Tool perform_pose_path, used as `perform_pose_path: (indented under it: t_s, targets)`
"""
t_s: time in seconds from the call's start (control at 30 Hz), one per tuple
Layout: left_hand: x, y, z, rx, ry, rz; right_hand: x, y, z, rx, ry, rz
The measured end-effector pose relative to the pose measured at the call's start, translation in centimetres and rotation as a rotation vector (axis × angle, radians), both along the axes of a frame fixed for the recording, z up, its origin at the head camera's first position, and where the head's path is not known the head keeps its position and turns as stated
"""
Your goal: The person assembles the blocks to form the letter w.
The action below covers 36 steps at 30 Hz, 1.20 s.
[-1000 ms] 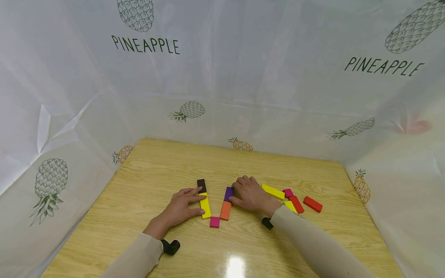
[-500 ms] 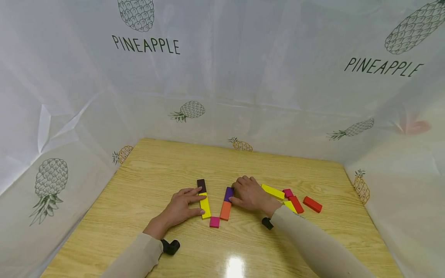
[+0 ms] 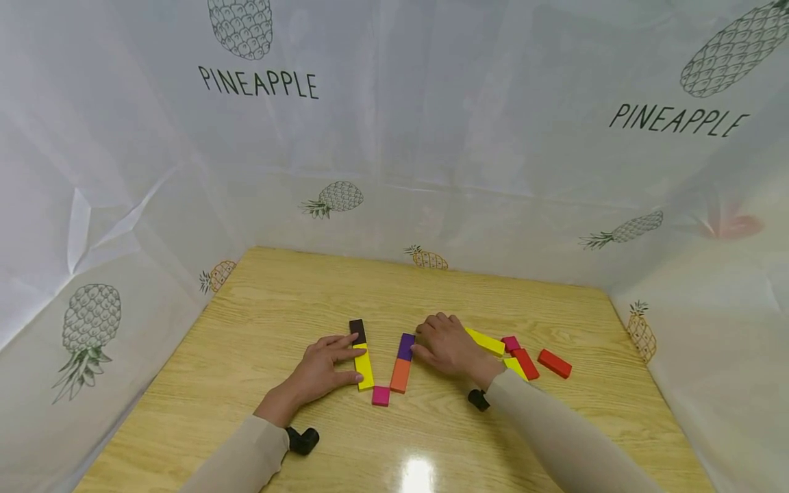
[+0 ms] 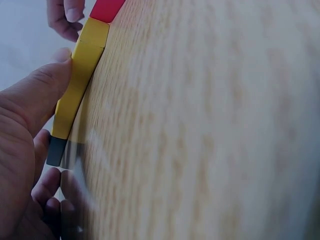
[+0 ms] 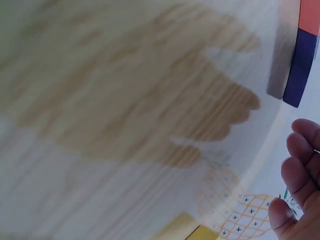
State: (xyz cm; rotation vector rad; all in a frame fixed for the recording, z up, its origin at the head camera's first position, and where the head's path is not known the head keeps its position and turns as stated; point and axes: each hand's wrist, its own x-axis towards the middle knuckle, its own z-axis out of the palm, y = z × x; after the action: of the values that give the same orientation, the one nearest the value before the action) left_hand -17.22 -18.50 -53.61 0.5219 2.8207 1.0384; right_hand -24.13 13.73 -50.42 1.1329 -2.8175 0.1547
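Left hand [image 3: 317,370]: spread, touching yellow block [image 3: 366,373] | right hand [image 3: 448,348]: loose, purple block [image 3: 405,346] just beside

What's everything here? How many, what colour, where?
Dark block: one, black, left row, far
Yellow block: one, yellow, left row, near
Pink block: one, pink, between near ends
Orange block: one, orange, right row, near
Purple block: one, purple, right row, far
Loose blocks: five, two red, two yellow, one pink, right
Table: one, wooden, beneath
Pineapple sheeting: uncounted, white, around table
Cameras: two, black, wrists
Sleeves: two, beige, forearms
Left hand: one, on left row
Right hand: one, beside purple block
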Motion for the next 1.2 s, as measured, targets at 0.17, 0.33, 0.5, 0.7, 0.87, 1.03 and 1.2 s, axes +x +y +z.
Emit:
perform_pose_path:
  t_s: [0.17, 0.33, 0.5, 0.7, 0.87, 1.03, 1.2]
  targets:
    - [0.1, 0.2, 0.0, 0.007, 0.002, -0.004, 0.5, 1.4, 0.3, -0.028, 0.024, -0.034]
    - [0.1, 0.3, 0.0, -0.009, 0.004, -0.003, 0.8, 3.2, 0.8, -0.049, 0.060, -0.051]
    - [0.1, 0.4, 0.0, -0.010, 0.005, 0.000, 1.0, 4.9, 1.2, -0.046, 0.085, -0.084]
    - [0.2, 0.4, -0.1, -0.012, 0.012, 0.006, 1.4, 6.9, 1.4, -0.042, 0.119, -0.123]
    - [0.1, 0.3, -0.2, -0.019, 0.006, 0.013, 1.8, 8.7, 1.5, -0.049, 0.121, -0.156]
    - [0.0, 0.3, -0.2, -0.024, 0.001, 0.014, 2.4, 10.4, 1.7, -0.045, 0.114, -0.189]
    - [-0.1, 0.3, 0.0, -0.038, 0.003, 0.006, 3.4, 12.0, 1.6, -0.036, 0.133, -0.208]
